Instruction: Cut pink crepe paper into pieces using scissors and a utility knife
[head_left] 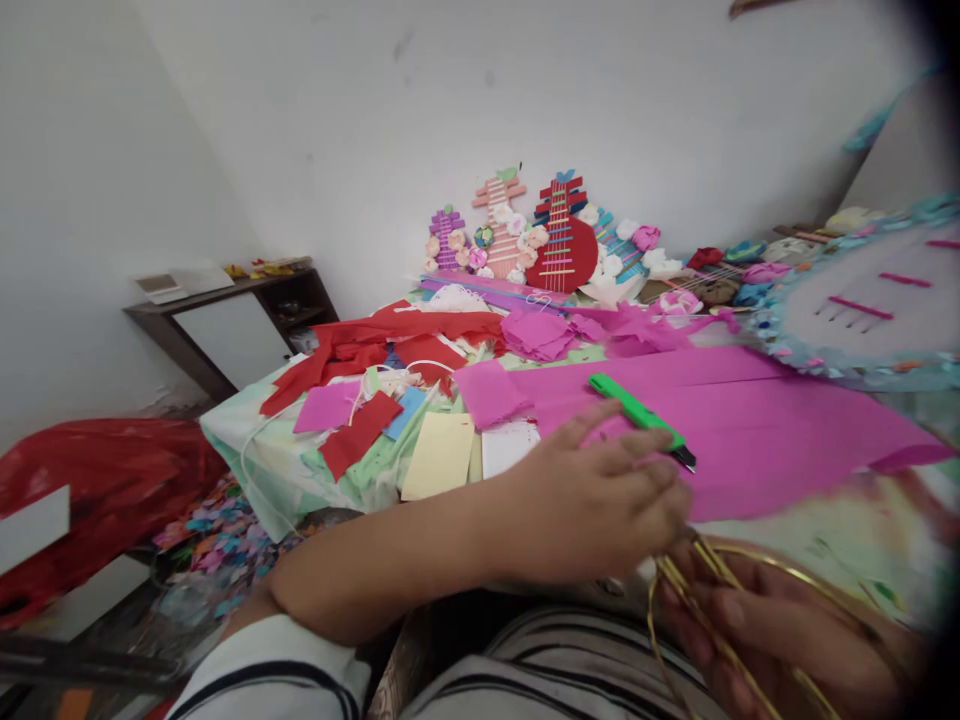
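Perhaps gold wire [716,562] in right fingers [765,620].

String-instrument crafts [562,255]: along the tabletop's [795,545] far edge, before the wall [675,100]
Cutter [637,410]: over the broad sheet [765,430]
Card pieces [439,455]: left of the sheet
Wire [673,578]: in the right-hand fingers [772,625], by the near edge
Cabinet [232,335]: beyond the left edge

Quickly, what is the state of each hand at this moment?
Left hand: partly curled at the green utility knife; whether it grips it cannot be told.
Right hand: closed, holding gold-coloured cord.
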